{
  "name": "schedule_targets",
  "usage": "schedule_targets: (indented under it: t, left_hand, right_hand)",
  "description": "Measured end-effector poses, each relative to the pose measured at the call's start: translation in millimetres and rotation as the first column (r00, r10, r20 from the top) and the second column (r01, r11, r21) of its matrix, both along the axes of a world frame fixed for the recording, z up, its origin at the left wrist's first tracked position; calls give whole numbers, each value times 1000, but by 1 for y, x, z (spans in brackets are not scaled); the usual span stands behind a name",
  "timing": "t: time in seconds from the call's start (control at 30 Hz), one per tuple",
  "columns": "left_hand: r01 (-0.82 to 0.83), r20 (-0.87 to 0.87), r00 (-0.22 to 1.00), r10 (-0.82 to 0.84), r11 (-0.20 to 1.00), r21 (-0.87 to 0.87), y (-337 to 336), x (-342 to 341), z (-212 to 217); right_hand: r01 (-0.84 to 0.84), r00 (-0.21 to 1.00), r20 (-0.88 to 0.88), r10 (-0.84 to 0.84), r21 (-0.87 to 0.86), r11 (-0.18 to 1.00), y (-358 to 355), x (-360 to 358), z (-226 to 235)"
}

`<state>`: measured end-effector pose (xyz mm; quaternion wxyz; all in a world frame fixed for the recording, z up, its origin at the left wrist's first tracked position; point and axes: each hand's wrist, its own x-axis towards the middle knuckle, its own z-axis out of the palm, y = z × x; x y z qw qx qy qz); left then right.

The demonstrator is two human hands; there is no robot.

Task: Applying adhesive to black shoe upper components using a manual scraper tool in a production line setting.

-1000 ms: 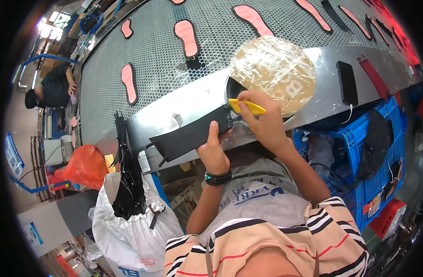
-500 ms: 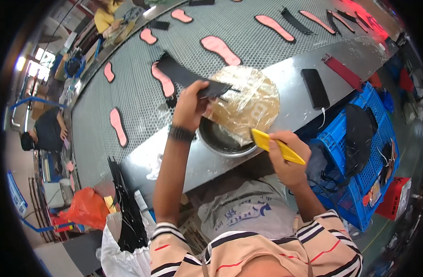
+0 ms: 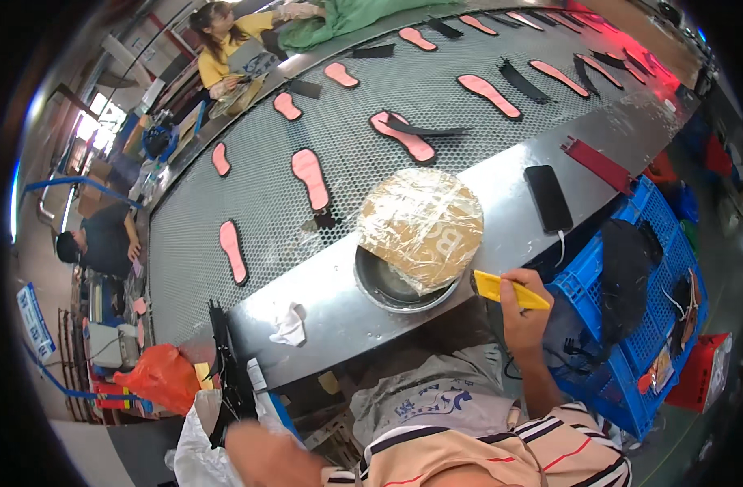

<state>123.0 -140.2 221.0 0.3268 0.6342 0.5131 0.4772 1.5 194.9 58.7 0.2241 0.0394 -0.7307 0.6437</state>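
Right hand point(image 3: 524, 312): closed around your flat yellow plastic scraper point(image 3: 509, 290), whose blade points left toward the round steel bowl point(image 3: 387, 288); blade tip just beside the bowl's rim, contact not clear. Left hand: only a blurred forearm point(image 3: 270, 454) shows at the lower edge near the white plastic sack point(image 3: 197, 450); the hand itself is cut off, so you cannot tell its state. Bowl: sits on the grey metal surface point(image 3: 501, 195), its inside mostly hidden by a round brown disc wrapped in clear film point(image 3: 422, 226) leaning over it. Black phone point(image 3: 547, 197): flat on the same surface, right of the disc. Pink sole-shaped pieces point(image 3: 310, 177): spread over the mesh belt beyond. Blue plastic crate point(image 3: 663, 268): right of your arm, contents dark and hard to make out.
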Motion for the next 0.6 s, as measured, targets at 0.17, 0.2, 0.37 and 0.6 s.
schedule_targets:
  t: [0.17,0.2,0.37,0.6]
  left_hand:
    - [-358,-302,880,367,930,88,31,117,36]
    - [-374,-296,869,397,918,132,34,124,29]
    - [-347,-162,862,480,793,500,9,128,8]
    - [-886,793,188,579,-249,391,-41,48,-19]
  right_hand:
    - [-271,961,-85,262,-126,954,-22,-33,15]
    - [-275,948,-183,260,-59,960,-25,-51,22]
    - [-363,924,-98,370,83,928,-38,-228,31]
    - [-215,935,60,350,880,423,-55,-413,-70]
